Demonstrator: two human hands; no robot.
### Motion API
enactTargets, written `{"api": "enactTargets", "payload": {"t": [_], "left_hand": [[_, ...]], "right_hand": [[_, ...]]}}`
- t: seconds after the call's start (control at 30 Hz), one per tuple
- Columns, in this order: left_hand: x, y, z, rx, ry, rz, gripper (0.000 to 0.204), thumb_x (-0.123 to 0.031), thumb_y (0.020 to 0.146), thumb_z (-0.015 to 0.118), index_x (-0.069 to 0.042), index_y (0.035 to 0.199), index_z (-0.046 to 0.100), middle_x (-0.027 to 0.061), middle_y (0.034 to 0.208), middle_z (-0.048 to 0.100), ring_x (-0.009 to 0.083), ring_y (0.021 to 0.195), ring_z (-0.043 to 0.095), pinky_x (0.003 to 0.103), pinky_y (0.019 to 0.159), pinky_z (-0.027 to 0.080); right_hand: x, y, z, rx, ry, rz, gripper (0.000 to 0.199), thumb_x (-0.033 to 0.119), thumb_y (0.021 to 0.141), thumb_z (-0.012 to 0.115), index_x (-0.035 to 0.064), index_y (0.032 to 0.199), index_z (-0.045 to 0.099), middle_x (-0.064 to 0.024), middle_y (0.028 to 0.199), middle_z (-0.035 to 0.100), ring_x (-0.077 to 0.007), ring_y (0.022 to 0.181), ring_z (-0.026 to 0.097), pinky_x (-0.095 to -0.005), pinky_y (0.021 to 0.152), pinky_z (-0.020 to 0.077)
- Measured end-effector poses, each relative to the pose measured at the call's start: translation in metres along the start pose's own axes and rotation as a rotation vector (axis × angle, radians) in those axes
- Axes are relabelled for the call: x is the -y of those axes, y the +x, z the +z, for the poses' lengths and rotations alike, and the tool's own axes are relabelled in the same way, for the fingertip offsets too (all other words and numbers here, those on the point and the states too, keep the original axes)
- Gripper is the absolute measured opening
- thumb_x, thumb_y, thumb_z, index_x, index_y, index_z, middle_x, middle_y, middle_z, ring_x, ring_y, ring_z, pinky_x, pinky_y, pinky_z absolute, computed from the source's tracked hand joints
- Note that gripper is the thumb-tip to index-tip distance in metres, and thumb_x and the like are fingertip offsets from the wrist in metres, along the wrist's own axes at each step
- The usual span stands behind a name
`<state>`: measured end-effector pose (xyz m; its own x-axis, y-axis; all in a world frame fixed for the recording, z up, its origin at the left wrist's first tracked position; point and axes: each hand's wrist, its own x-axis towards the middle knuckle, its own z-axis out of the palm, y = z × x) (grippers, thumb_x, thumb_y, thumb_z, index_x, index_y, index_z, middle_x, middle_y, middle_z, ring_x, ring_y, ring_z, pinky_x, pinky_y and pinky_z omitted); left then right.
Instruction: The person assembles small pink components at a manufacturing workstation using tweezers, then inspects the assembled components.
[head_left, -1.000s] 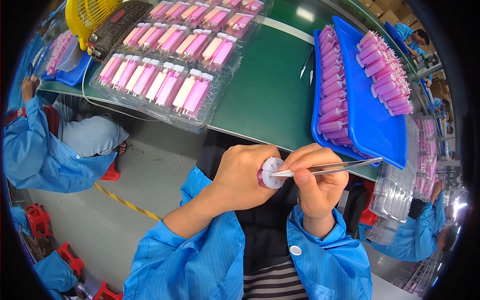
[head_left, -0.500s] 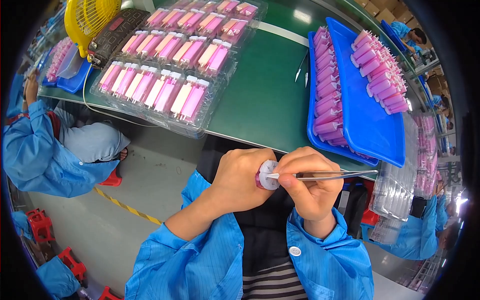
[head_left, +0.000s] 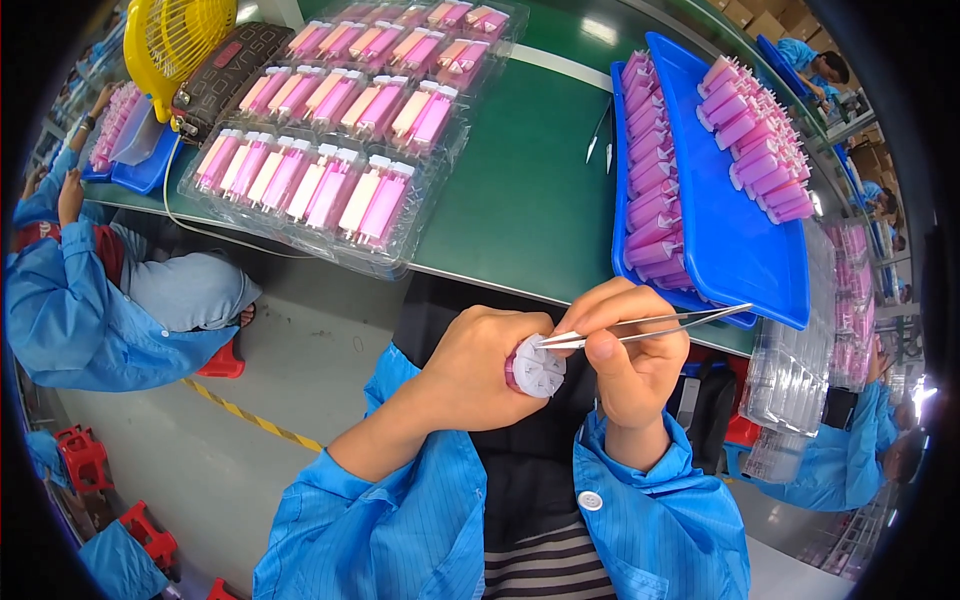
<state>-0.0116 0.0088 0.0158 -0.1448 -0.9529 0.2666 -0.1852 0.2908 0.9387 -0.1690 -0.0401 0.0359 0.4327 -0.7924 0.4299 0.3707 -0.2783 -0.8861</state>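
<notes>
My left hand (head_left: 472,366) is closed around a pink cylindrical part, and its round white end (head_left: 540,372) faces up to the right. Small dividing lines and dark spots show on that end; the fist hides most of the pink body. Between the thumb and fingers of my right hand (head_left: 640,350) is a pair of metal tweezers (head_left: 700,316). Their tips rest at or just over the upper edge of the white end, and the two arms stand slightly apart. Both hands are held in front of the table's near edge.
A clear plastic tray (head_left: 400,215) of pink and cream parts lies on the green table (head_left: 500,190). Blue trays (head_left: 745,255) with pink parts stand stacked at the right. A yellow fan (head_left: 165,45) and dark bag (head_left: 225,80) are at the far left. A co-worker (head_left: 95,310) sits at left.
The tweezer arms have spread apart, and their outer end has risen. My right hand has shifted slightly up and right. The part's white end now turns more into view.
</notes>
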Motion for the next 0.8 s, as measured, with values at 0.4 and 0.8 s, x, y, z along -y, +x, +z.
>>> {"api": "enactTargets", "payload": {"t": [0.4, 0.8], "left_hand": [[0.001, -0.001, 0.003, -0.006, 0.005, -0.007, 0.019, -0.008, 0.064, 0.074, -0.003, 0.078, 0.062, 0.0142, 0.069, 0.064, 0.0338, 0.064, 0.065, 0.038, 0.055, 0.049], [0.003, -0.003, 0.005, -0.045, 0.100, -0.019, 0.020, -0.010, 0.064, 0.076, -0.004, 0.076, 0.061, 0.0137, 0.069, 0.063, 0.0352, 0.064, 0.064, 0.040, 0.055, 0.049]], "right_hand": [[0.000, -0.002, -0.002, 0.024, -0.028, -0.017, 0.010, 0.000, 0.085, 0.069, -0.0053, 0.092, 0.065, -0.0152, 0.088, 0.066, -0.0154, 0.076, 0.063, -0.0245, 0.066, 0.0504], [0.014, 0.009, 0.000, 0.166, -0.439, -0.165, 0.014, -0.001, 0.073, 0.075, -0.0003, 0.084, 0.066, -0.0134, 0.079, 0.068, -0.0219, 0.067, 0.066, -0.0281, 0.059, 0.0503]]}}
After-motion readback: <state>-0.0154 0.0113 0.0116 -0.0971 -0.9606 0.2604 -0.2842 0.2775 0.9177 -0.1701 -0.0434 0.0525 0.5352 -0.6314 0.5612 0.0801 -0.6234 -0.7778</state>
